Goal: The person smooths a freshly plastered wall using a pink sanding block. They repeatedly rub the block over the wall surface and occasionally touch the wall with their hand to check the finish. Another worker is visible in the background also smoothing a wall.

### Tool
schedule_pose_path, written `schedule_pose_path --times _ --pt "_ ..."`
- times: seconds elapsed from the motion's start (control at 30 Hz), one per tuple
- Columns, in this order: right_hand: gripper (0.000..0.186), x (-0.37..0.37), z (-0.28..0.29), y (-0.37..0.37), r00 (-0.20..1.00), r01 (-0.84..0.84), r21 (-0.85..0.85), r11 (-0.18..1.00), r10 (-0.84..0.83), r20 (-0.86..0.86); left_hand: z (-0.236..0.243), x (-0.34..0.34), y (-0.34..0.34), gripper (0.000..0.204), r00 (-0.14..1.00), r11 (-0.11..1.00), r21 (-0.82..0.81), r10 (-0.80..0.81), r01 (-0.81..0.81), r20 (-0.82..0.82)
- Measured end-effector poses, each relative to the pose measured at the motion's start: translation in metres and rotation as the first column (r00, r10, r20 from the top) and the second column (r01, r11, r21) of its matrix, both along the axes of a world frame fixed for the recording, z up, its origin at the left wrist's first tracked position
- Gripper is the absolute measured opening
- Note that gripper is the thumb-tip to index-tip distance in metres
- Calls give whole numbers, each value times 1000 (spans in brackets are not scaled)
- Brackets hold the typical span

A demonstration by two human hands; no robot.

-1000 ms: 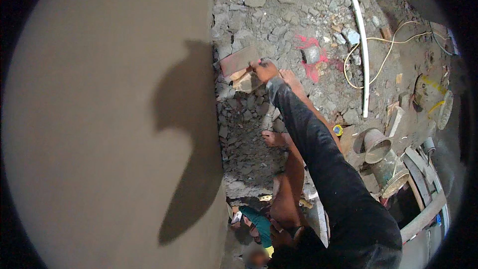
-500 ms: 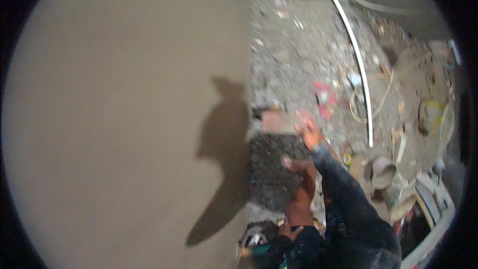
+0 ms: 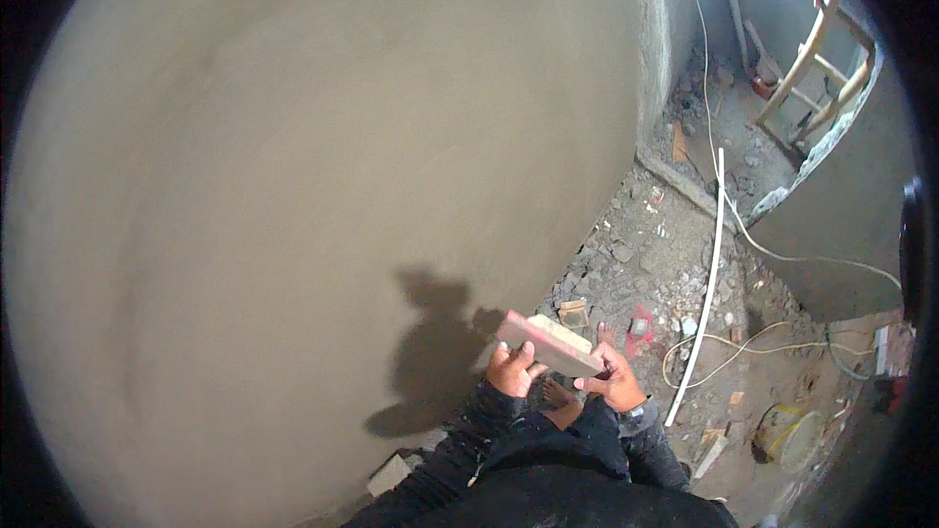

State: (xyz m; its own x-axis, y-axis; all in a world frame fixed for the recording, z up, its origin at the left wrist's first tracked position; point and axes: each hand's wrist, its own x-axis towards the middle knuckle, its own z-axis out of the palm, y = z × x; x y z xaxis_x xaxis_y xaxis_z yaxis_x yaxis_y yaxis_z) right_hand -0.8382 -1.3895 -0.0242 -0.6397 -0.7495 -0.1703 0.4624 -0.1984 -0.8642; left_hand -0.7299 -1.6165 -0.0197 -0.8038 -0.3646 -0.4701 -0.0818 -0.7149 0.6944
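Rectangular grey board (image 3: 554, 355), red-edged, is pinched by left hand (image 3: 510, 372) and right hand (image 3: 617, 383).

A building site: a smooth grey-brown plastered wall (image 3: 342, 186) rises beside a rough grey floor (image 3: 675, 259) strewn with broken grey rubble (image 3: 623, 252); a long white pipe (image 3: 712, 279) and a pale, wood-coloured ladder (image 3: 809, 54) occupy its far end.

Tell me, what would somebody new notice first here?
Probably the huge grey-brown wall filling the left side, with a dark shadow low on it. Next, perhaps, the flat pink-edged board at lower middle, held by the left hand and right hand. Right of them, a long white pipe crosses the rubble.
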Motion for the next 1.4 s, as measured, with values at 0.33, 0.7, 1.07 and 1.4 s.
schedule_pose_path --times 0.33,0.7,1.07,1.4 --pt "64 -18 139 -33 963 -181 -395 901 243 113 185 15 -21 57 933 797 -569 -334 203 -136" --pt "54 -102 206 -133 799 484 -463 742 -591 -113 428 130 -114 76 954 -501 -847 122 -180 -275" --pt "52 -200 226 -296 39 777 -504 378 -827 -561 557 156 -192 69 818 -905 -4 388 426 -424" --pt "47 -90 137 -341 23 623 -623 473 -807 -590 550 143 -220 86 763 -795 174 457 581 -457"
